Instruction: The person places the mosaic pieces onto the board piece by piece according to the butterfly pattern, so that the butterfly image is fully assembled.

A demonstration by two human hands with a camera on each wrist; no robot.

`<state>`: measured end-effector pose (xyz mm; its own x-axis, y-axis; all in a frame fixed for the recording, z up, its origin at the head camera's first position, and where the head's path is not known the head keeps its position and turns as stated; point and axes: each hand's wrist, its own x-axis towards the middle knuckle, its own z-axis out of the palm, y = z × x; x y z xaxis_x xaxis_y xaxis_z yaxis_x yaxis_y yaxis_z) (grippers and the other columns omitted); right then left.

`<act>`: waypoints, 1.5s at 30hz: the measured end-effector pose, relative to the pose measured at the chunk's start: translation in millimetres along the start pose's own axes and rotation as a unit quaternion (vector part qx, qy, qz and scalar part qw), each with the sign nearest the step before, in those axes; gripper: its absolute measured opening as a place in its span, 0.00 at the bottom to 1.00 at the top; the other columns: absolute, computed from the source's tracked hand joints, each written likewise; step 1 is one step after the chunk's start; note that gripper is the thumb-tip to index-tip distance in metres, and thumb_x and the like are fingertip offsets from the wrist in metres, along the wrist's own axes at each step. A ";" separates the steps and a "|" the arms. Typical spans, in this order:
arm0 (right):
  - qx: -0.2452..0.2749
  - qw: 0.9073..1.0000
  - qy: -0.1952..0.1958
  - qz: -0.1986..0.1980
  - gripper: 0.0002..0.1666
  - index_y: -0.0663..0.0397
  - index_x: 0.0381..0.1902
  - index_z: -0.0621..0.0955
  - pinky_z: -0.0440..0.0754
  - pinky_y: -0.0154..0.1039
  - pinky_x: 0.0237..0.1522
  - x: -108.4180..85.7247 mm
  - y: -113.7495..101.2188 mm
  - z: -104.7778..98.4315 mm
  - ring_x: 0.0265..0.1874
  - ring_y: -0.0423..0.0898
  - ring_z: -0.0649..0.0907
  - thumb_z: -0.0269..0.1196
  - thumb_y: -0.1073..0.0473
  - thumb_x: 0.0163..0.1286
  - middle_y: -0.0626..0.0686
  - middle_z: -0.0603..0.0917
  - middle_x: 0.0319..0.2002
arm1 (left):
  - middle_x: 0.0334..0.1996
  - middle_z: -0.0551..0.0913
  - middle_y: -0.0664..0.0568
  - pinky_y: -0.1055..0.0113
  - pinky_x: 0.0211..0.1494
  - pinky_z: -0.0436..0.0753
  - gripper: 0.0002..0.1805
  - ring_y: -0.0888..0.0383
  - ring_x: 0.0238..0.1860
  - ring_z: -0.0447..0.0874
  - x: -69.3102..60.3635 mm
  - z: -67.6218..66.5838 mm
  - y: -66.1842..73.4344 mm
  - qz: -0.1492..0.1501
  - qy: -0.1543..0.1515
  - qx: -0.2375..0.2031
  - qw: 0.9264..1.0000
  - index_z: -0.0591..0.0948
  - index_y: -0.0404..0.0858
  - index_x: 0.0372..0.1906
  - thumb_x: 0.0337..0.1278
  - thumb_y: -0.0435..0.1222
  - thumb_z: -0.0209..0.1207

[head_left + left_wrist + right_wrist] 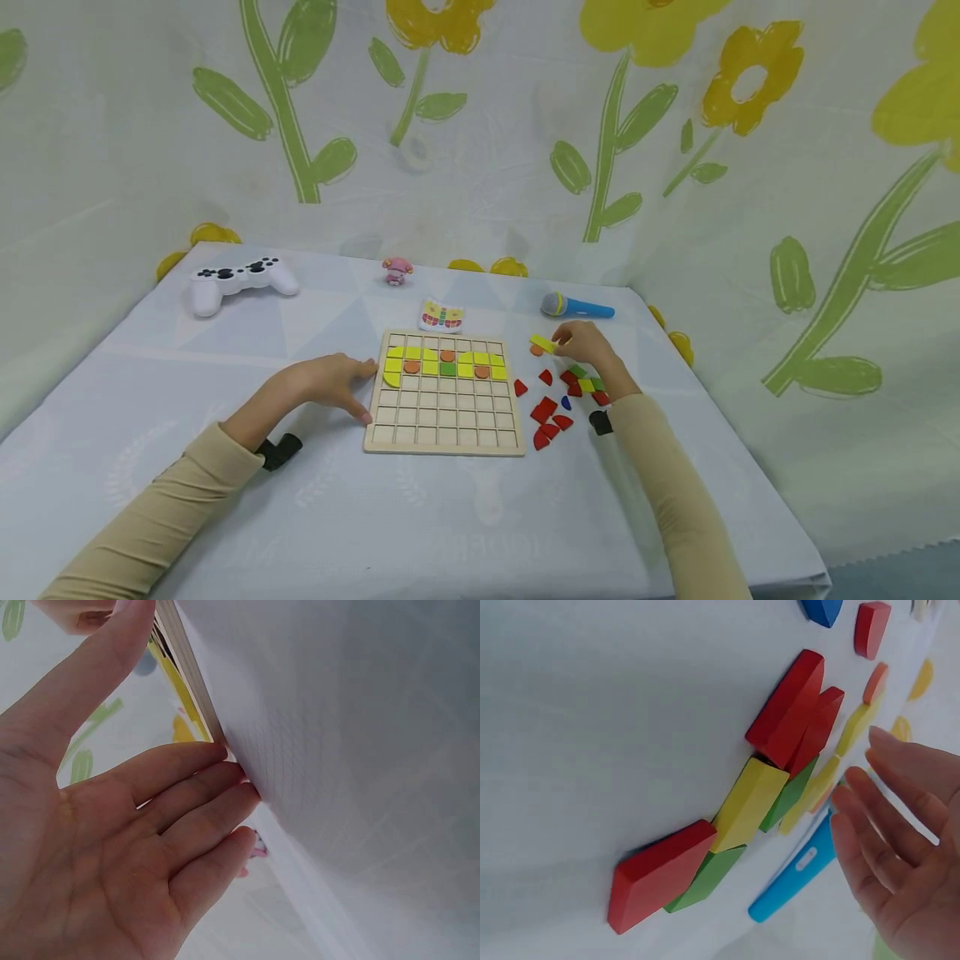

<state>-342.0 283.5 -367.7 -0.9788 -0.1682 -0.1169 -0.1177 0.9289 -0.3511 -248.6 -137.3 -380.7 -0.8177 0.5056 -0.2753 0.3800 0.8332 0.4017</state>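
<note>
A square wooden grid board (447,410) lies on the table. Its upper rows hold yellow, orange and green pieces, such as a green square (447,369). My left hand (330,383) rests at the board's left edge, thumb and straight fingers spread along it; the left wrist view shows the fingertips against the side. Beyond the loose pieces, my right hand (588,346) has its fingertips close to a yellow piece (542,342) beside an orange round (536,351). In the right wrist view its fingers are loosely bent, and no piece shows between them.
Loose red pieces (544,408), a blue piece (566,403) and green and yellow blocks (750,804) lie right of the board. Behind are a pattern card (442,317), a pink figurine (397,270), a white game controller (242,282) and a blue toy microphone (581,307).
</note>
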 end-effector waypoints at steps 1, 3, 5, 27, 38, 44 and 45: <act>0.001 1.000 -0.001 0.004 0.17 0.64 0.51 0.80 0.78 0.48 0.53 3.1 1.1 1.0 0.47 0.57 0.78 0.64 0.62 0.67 0.62 0.81 0.49 | 0.69 0.64 0.36 0.41 0.66 0.63 0.52 0.35 0.68 0.59 -0.1 0.0 -0.1 -0.001 -0.001 0.000 1.000 0.65 0.30 0.69 0.42 0.53 0.72; -0.001 1.000 -0.006 0.009 0.18 0.64 0.52 0.80 0.78 0.47 0.53 8.9 2.7 3.5 0.47 0.56 0.78 0.64 0.61 0.67 0.62 0.81 0.49 | 0.69 0.64 0.36 0.41 0.66 0.63 0.52 0.35 0.68 0.59 -0.1 0.1 -0.1 -0.002 -0.002 0.000 1.000 0.65 0.30 0.70 0.42 0.53 0.72; -0.008 1.000 -0.010 0.011 0.18 0.64 0.52 0.80 0.79 0.46 0.51 13.9 3.3 6.2 0.45 0.55 0.78 0.64 0.60 0.67 0.61 0.82 0.47 | 0.69 0.64 0.36 0.41 0.66 0.63 0.52 0.35 0.68 0.59 0.3 0.4 -0.2 -0.002 -0.002 0.000 1.000 0.64 0.30 0.70 0.42 0.53 0.72; 0.035 0.999 0.013 0.004 0.11 0.64 0.43 0.78 0.80 0.45 0.47 5.2 -2.6 6.4 0.41 0.55 0.77 0.64 0.64 0.66 0.61 0.80 0.43 | 0.68 0.64 0.35 0.42 0.67 0.62 0.52 0.35 0.68 0.59 0.1 0.2 -0.8 0.006 0.000 0.004 1.000 0.64 0.29 0.69 0.43 0.52 0.72; 0.058 0.995 0.048 -0.061 0.07 0.61 0.42 0.81 0.83 0.45 0.44 -21.1 -16.2 6.6 0.42 0.55 0.80 0.61 0.67 0.66 0.60 0.82 0.42 | 0.68 0.64 0.35 0.41 0.66 0.63 0.52 0.35 0.68 0.59 -0.2 0.8 0.7 -0.003 -0.004 0.001 1.000 0.64 0.29 0.70 0.42 0.53 0.72; 0.069 0.988 0.057 -0.125 0.07 0.59 0.40 0.83 0.83 0.43 0.43 -35.2 -41.2 15.2 0.38 0.52 0.82 0.61 0.69 0.65 0.56 0.83 0.37 | 0.68 0.64 0.35 0.41 0.66 0.63 0.52 0.35 0.68 0.59 -0.7 -0.4 1.4 -0.002 -0.002 0.001 1.000 0.64 0.29 0.70 0.42 0.52 0.72; 0.069 0.986 0.056 -0.139 0.07 0.59 0.40 0.83 0.83 0.42 0.42 -37.3 -45.8 16.7 0.37 0.51 0.82 0.61 0.69 0.65 0.55 0.84 0.37 | 0.68 0.64 0.34 0.41 0.66 0.63 0.52 0.35 0.68 0.59 -0.8 -0.6 1.5 -0.003 -0.001 0.001 1.000 0.64 0.29 0.70 0.42 0.52 0.73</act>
<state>-297.3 241.7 -362.8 -0.9249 -0.3660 0.1029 -0.3685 0.7962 -0.4798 -247.6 -136.6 -379.4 -0.8185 0.5019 -0.2795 0.3764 0.8361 0.3991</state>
